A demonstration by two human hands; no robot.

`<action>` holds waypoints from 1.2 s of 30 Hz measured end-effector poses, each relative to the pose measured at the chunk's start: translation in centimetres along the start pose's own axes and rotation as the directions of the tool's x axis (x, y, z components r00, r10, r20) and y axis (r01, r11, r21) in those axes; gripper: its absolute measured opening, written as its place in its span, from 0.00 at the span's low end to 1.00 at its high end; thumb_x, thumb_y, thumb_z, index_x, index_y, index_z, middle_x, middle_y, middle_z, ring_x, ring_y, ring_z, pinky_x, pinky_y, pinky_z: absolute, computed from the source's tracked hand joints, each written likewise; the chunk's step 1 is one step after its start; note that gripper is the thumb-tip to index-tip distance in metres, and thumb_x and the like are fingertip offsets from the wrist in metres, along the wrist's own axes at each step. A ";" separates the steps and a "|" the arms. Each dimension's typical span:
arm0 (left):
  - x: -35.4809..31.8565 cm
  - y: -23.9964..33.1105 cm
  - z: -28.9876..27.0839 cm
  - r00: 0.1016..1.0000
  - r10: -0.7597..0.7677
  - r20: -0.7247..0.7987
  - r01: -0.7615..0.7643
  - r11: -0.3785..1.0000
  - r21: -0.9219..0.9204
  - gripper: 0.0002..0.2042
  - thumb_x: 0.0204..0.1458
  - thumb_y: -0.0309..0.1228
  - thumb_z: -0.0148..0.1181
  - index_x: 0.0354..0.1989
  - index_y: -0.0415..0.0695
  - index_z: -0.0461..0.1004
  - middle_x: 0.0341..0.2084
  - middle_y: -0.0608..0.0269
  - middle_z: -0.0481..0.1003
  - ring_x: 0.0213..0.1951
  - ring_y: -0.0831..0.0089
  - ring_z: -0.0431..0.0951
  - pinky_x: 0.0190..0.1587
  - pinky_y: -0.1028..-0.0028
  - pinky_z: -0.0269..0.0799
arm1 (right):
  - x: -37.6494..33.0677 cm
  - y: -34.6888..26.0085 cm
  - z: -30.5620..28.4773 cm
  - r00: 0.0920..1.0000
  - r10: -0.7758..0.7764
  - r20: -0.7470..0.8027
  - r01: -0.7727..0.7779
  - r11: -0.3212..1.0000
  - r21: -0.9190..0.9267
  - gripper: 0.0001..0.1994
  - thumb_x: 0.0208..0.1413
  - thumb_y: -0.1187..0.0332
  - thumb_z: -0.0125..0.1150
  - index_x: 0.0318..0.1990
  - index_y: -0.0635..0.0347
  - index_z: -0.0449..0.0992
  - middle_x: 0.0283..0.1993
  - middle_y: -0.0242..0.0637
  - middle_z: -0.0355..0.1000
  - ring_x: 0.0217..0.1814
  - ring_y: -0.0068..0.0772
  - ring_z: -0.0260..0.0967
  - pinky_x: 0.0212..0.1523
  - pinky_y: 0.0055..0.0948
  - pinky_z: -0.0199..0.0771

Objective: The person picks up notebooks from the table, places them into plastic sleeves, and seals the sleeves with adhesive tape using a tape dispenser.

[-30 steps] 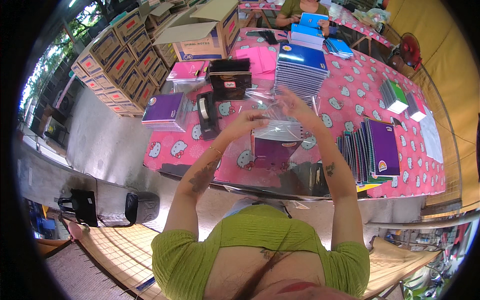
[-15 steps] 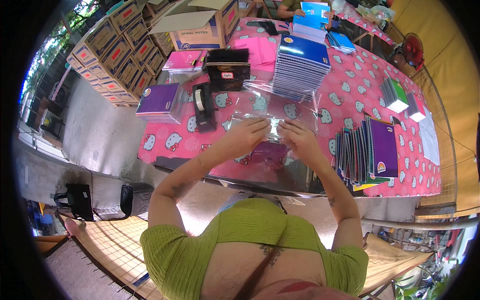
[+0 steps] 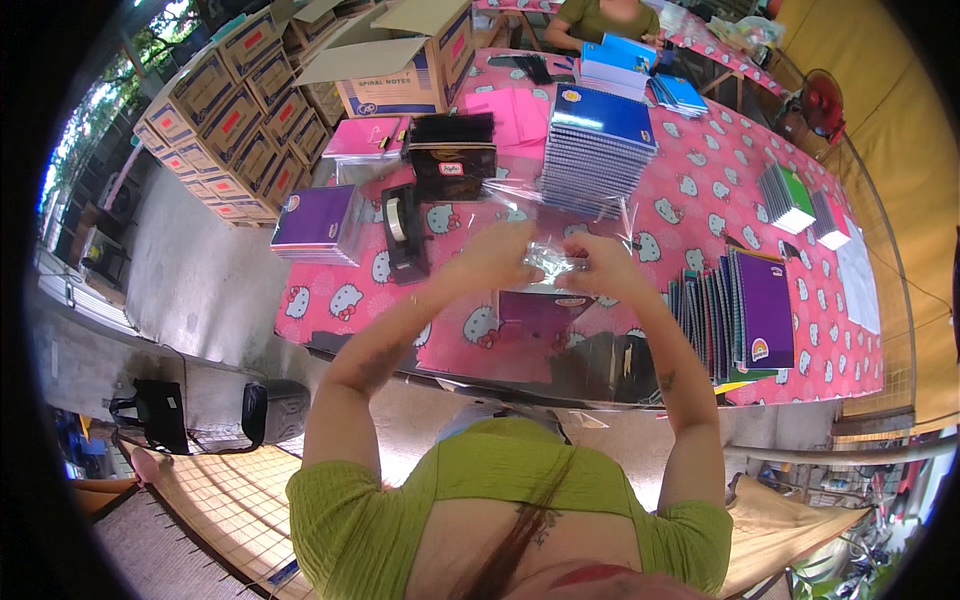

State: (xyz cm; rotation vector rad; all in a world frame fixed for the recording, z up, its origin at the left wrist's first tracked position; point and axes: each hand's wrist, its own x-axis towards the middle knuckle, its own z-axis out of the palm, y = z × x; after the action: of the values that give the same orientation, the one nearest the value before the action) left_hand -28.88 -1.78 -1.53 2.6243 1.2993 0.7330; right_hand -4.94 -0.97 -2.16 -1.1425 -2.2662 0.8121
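Clear plastic film (image 3: 553,262) lies crumpled and shiny between my two hands at the middle of the table's near side. My left hand (image 3: 503,256), blurred, has its fingers curled at the film's left part. On the right part, my right hand (image 3: 606,268) pinches the film with bent fingers. Beneath and nearer to me, a purple notebook (image 3: 540,310) shows partly through the plastic; the rest of it is hidden. Just beyond the film stands a tall stack of blue spiral notebooks (image 3: 600,150).
A black tape dispenser (image 3: 404,235) and purple notebooks (image 3: 318,220) stand left, near a dark box (image 3: 452,160). More spiral notebooks (image 3: 735,310) stand right. Cartons (image 3: 225,125) are piled beyond the table's left side. A co-worker (image 3: 600,22) is at the far end beside blue notebooks (image 3: 618,65).
My fingers, stretched across the film before, are now curled and gather it up. The co-worker's raised blue notebook has come down to the stack.
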 end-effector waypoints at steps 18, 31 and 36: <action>-15.1 -16.3 3.7 0.474 -0.856 -0.207 0.635 0.495 -0.593 0.18 0.50 0.39 0.69 0.40 0.35 0.79 0.22 0.65 0.76 0.23 0.77 0.73 0.28 0.75 0.70 | 0.2 2.3 2.6 0.968 0.222 -0.115 -0.159 0.902 0.402 0.18 0.53 0.63 0.70 0.50 0.60 0.79 0.36 0.31 0.76 0.39 0.21 0.72 0.41 0.24 0.72; -21.9 -14.8 11.0 0.312 -0.950 -0.027 0.128 0.070 -0.989 0.09 0.55 0.33 0.61 0.30 0.40 0.81 0.20 0.63 0.77 0.20 0.71 0.74 0.24 0.71 0.67 | 0.9 3.4 3.2 0.982 0.143 -0.126 -0.081 0.912 0.402 0.16 0.52 0.67 0.70 0.48 0.60 0.79 0.37 0.33 0.78 0.40 0.21 0.73 0.43 0.23 0.73; -16.4 -13.7 -1.1 0.587 -0.730 -0.350 0.809 0.535 0.243 0.09 0.50 0.35 0.59 0.28 0.42 0.79 0.26 0.46 0.78 0.30 0.49 0.81 0.33 0.54 0.75 | -0.4 2.7 2.8 0.966 0.245 -0.085 -0.185 0.882 0.432 0.16 0.54 0.68 0.67 0.51 0.60 0.77 0.37 0.32 0.77 0.40 0.21 0.73 0.44 0.23 0.72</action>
State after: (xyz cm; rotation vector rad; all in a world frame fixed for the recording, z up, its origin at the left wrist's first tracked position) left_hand -47.64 -6.11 -10.87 1.7904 2.6313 0.6195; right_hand -5.01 -0.78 -6.08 -1.2075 -1.7507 1.2016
